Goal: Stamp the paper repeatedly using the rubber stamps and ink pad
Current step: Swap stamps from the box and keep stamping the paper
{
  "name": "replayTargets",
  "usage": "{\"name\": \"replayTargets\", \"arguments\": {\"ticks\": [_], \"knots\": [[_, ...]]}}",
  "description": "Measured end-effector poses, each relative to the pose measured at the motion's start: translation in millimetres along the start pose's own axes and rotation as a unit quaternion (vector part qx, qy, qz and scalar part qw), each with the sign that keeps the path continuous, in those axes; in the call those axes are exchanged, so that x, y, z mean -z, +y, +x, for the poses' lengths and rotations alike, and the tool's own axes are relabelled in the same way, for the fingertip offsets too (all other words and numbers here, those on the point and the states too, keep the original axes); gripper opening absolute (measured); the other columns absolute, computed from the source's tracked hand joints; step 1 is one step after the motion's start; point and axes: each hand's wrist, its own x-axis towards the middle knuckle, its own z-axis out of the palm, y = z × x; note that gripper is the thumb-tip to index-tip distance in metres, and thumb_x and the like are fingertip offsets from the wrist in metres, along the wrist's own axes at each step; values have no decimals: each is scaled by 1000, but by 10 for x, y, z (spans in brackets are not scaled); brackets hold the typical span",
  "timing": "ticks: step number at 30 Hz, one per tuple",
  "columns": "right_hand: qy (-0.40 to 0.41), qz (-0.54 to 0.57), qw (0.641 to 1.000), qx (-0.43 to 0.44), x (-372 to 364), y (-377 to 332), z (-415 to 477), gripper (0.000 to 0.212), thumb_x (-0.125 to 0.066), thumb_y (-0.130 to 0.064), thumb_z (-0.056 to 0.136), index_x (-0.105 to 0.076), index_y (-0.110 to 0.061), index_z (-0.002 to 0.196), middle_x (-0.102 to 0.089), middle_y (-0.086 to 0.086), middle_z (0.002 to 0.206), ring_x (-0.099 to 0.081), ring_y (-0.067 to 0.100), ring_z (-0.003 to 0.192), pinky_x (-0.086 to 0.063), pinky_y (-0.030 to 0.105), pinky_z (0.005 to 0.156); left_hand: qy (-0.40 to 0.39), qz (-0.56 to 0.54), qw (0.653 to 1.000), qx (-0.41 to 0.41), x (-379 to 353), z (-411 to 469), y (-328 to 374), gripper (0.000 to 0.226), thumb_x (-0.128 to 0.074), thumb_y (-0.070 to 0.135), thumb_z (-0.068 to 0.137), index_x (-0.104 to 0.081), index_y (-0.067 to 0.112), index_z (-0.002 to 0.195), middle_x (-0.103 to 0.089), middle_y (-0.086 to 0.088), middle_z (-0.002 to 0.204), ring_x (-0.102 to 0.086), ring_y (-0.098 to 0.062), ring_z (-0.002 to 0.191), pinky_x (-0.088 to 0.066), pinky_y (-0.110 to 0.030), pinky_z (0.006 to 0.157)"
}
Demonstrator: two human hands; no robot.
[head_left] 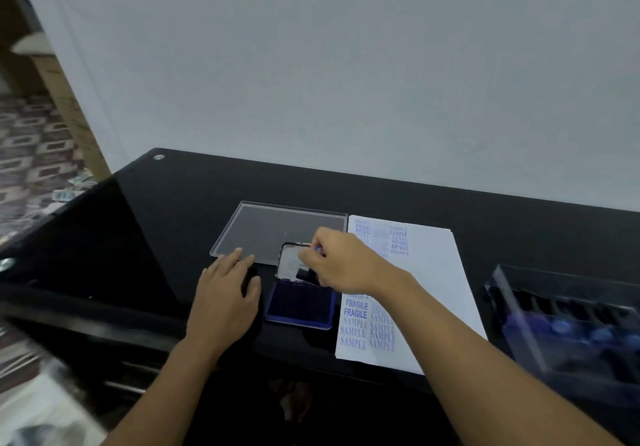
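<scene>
Head view, the only one. The task looks partway done. The paper (429,272) lies flat on the black table (194,196), just right of the ink pad (301,307), and already carries blue imprints. AMENDED, SAMPLE and AIR MAIL are at the far left corner, and FRAGILE twice plus stacked SAMPLE rows at the near left. Some imprints are faint or overlapping. The right half of the sheet is bare, so there is plenty of room left to stamp.

The ink pad is open, its dark blue pad exposed and its hinged lid (289,262) tilted up behind.

The right hand (339,262) hovers over the lid and pad, fingers curled and pinching a small rubber stamp (318,249). Only a blue bit of it shows. Likely inking or about to; contact with the pad is hidden.

The left hand (225,296) rests flat on the table left of the pad, fingers straight and holding nothing, tips near a clear plastic cover (270,227).

The stamp case (568,314) is far right with blue-handled stamps (561,326) inside, blurred.
</scene>
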Motion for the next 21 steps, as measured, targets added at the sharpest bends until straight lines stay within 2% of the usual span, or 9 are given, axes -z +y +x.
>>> {"name": "replayTargets", "arguments": {"ticks": [4, 8, 12, 15, 17, 21], "knots": [[-12, -18, 1000, 4, -115, -60, 1, 29, -47, -44, 100, -48, -15, 92, -66, 10, 82, -66, 31, 75, -55, 47, 69, -1, 32, 999, 4, -32, -17, -8, 49, -52, 37, 99, -50, 21, 145, -39, 0, 158, -32, -22, 145, -26, -46, 121], [-2, -47, 999, 16, -199, -79, 7, 31, -49, -48, 99, -46, -18, 91, -61, 5, 82, -60, 25, 73, -48, 39, 64, -3, 33, 999, 14, -10, -23, 32, 50, -50, 39, 99, -46, 24, 147, -36, 3, 159, -31, -22, 145, -24, -45, 121], [9, -71, 997, 34, -255, -130, 10, 26, -46, -43, 102, -45, -18, 93, -56, 1, 78, -53, 17, 66, -42, 34, 60, -4, 38, 999, 20, 9, -39, 61, 51, -47, 40, 100, -44, 25, 149, -34, 5, 160, -28, -21, 146, -21, -43, 121], [12, -83, 996, 40, -298, -165, 33, 19, -43, -36, 103, -44, -20, 92, -55, -2, 76, -53, 18, 66, -45, 37, 62, -6, 43, 999, 21, 20, -47, 57, 52, -45, 40, 101, -41, 26, 150, -33, 5, 160, -27, -20, 147, -20, -43, 121], [19, -108, 993, 47, -326, -188, 45, 18, -40, -33, 103, -43, -20, 91, -52, -2, 75, -51, 20, 67, -40, 35, 62, -8, 47, 999, 21, 21, -50, 57, 53, -44, 40, 101, -39, 26, 151, -33, 5, 160, -27, -20, 147, -21, -43, 120], [29, -146, 987, 55, -371, -240, 46, 20, -39, -32, 102, -47, -15, 94, -61, 7, 88, -52, 26, 74, -41, 36, 66, -8, 52, 998, 21, 21, -45, 54, 52, -43, 41, 101, -40, 27, 151, -32, 6, 160, -26, -19, 147, -20, -42, 120]]}}
